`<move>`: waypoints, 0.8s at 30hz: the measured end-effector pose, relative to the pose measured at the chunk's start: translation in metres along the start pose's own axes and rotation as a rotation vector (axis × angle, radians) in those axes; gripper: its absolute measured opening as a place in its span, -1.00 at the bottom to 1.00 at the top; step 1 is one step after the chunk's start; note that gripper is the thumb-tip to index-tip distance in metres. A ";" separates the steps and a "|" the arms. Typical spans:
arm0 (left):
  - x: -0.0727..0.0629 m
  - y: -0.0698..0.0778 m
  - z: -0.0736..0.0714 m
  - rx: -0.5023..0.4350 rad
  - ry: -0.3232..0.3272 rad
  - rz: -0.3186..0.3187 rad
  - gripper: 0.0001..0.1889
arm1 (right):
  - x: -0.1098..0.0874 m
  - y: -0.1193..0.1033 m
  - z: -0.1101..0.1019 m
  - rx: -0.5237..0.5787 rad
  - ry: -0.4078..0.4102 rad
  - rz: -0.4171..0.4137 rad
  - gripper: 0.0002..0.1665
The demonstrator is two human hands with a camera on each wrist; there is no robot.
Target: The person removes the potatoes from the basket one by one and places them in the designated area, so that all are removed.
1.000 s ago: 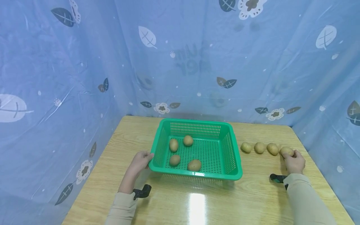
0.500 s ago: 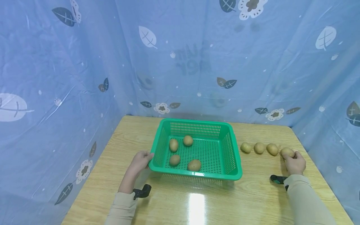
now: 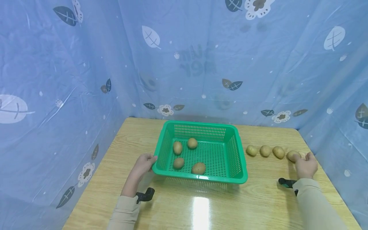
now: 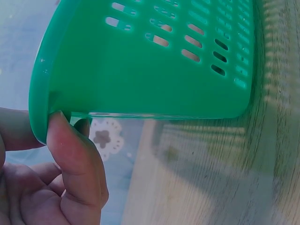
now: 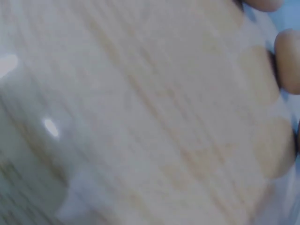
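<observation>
My left hand (image 3: 143, 166) pinches the front left corner of a green plastic basket (image 3: 201, 179); in the left wrist view the thumb and a finger grip its rim (image 4: 42, 79). Inside the basket lie several potatoes, one of them a potato (image 3: 198, 168) near the front wall. To the right of the basket a row of potatoes stands on the table. At its right end is a potato (image 3: 291, 155), with the thumb of my right hand (image 3: 307, 166) close at its side. The right fingers are spread off it and hold nothing. The right wrist view does not show that hand.
Along the row sit a potato (image 3: 251, 150), a potato (image 3: 265, 150) and a potato (image 3: 279, 152). The wooden table (image 3: 230, 207) meets a blue patterned curtain (image 3: 184, 80) at the back and sides. A black wrist mount (image 3: 146, 195) sticks out by the left sleeve.
My right hand has let go of the rightmost potato and shifted slightly right, its fingers opening. That potato stays at the row's end. The left hand and the basket have not visibly moved.
</observation>
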State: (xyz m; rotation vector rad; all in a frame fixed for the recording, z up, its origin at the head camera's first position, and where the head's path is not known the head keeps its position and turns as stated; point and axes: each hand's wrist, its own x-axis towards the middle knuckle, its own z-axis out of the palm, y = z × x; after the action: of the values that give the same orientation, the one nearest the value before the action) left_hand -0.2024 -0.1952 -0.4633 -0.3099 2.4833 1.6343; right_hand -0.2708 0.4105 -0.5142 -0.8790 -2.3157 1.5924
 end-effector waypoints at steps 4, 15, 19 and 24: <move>-0.001 0.001 0.000 0.005 0.004 -0.001 -0.69 | -0.006 -0.007 -0.002 0.050 -0.021 0.004 -0.06; 0.000 0.000 0.000 -0.001 0.003 0.008 -0.69 | -0.008 -0.022 0.011 0.127 -0.048 -0.082 -0.07; 0.000 -0.001 0.000 -0.007 -0.001 0.014 -0.69 | -0.013 -0.034 0.019 0.160 -0.050 -0.146 -0.11; 0.001 -0.001 0.001 -0.011 -0.006 0.018 -0.69 | -0.022 -0.052 0.031 0.173 -0.079 -0.225 -0.15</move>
State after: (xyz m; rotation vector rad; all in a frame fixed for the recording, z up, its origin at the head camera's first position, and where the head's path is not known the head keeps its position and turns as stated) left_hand -0.2026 -0.1951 -0.4644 -0.2844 2.4804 1.6532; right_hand -0.2864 0.3607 -0.4758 -0.5061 -2.1949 1.7229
